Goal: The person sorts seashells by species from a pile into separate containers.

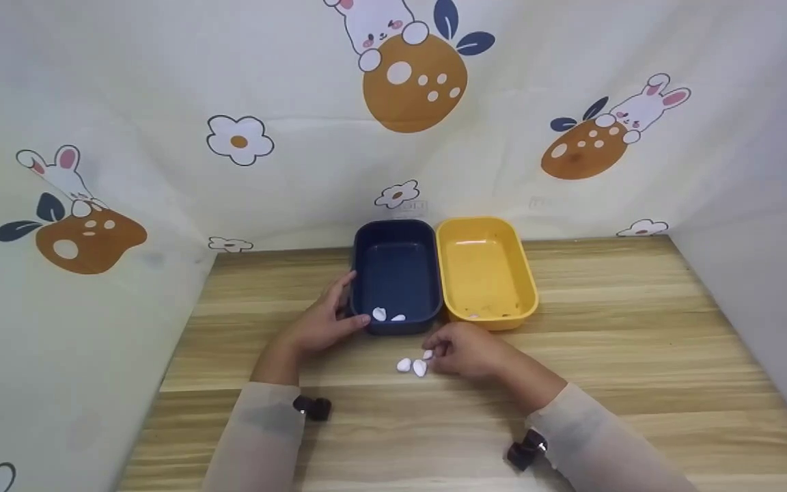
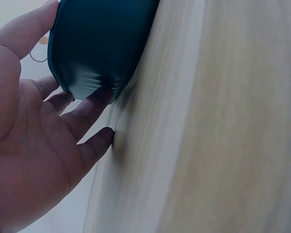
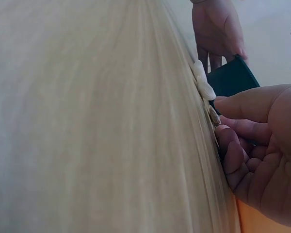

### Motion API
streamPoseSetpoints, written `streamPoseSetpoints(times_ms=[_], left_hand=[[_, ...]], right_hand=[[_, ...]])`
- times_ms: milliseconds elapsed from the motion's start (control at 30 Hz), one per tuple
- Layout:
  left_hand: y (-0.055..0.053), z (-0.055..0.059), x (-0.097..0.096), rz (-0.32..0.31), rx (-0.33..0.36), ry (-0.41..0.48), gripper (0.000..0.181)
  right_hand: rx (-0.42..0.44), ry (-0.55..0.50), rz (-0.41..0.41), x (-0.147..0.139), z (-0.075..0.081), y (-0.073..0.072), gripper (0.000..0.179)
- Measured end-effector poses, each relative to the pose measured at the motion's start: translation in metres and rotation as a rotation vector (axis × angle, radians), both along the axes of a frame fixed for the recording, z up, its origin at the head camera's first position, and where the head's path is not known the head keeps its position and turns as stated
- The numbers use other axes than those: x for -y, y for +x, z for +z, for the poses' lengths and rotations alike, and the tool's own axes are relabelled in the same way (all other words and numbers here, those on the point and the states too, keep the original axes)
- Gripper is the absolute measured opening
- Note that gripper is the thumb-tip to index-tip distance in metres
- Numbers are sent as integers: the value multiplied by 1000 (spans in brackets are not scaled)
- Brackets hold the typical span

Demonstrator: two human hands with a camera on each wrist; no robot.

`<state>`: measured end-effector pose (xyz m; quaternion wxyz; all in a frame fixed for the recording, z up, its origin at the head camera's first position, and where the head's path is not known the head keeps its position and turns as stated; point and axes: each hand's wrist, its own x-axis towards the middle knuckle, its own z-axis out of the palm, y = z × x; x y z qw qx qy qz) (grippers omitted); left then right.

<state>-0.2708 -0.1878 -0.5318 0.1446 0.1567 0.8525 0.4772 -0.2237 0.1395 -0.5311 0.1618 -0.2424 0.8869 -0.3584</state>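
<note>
Both hands are low over the work: the right hand (image 1: 468, 350) bends thumb and forefinger about one small white shell-like piece (image 1: 427, 354), pinched at table level, while the left hand (image 1: 325, 321) is loosely spread, thumb and fingertips resting against a dark blue rectangular plastic box (image 1: 400, 329). Just beside the right fingertips, toward the left hand, lie two more white pieces (image 1: 419, 367) on the wood-grain table (image 1: 380, 424). Two similar bits (image 1: 379, 314) sit inside the blue box near the left thumb. Beyond the right hand stands a yellow rectangular plastic box (image 1: 529, 287); beyond both hands hangs cream rabbit-print cloth (image 1: 503, 137)
</note>
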Motion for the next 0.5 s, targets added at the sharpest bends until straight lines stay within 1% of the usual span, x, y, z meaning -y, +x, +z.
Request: streamPoseSetpoints(times_ms=[100, 267, 333, 500], left_hand=[[0, 0, 0, 8, 12, 2, 103], [1, 0, 0, 21, 16, -22, 101], [1, 0, 0, 19, 7, -33, 102], [2, 1, -1, 11, 6, -21, 102]], right_hand=[[-4, -2, -1, 1, 0, 0, 23], [-12, 3, 2, 2, -1, 0, 15], [-17, 11, 4, 2, -1, 0, 13], [-27, 22, 3, 2, -1, 1, 11]])
